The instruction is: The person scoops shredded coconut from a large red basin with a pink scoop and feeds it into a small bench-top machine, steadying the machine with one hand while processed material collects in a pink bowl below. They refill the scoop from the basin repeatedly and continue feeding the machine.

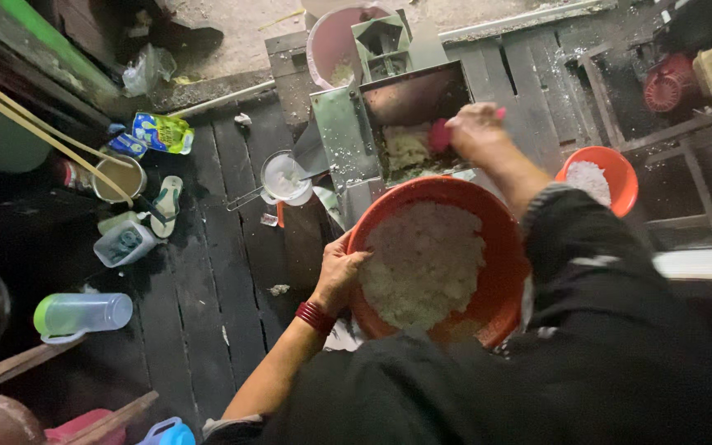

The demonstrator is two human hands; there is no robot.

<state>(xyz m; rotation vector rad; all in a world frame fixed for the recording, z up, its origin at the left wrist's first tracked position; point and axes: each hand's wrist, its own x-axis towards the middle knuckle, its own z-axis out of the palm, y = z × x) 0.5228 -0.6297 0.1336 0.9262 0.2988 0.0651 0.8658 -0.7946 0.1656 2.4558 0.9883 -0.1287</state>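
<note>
Orange basin [500, 247] tilted toward metal hopper [409, 124], hands gripping.

On the dark plank floor [208, 330] lie a clear jug with a green lid [82, 314], a sandal [166, 204], a bright snack packet [163, 132] and a small strainer [283, 177]. At right sits a smaller orange bowl [620, 177], holding what may be white shreds.

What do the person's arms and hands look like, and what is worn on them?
Both hands are bare, with no gloves. The left hand has a band of red bangles at the wrist, and the forearm above it is uncovered. The right hand has no ornament that I can see; a dark sleeve covers that arm from about the elbow.
</note>
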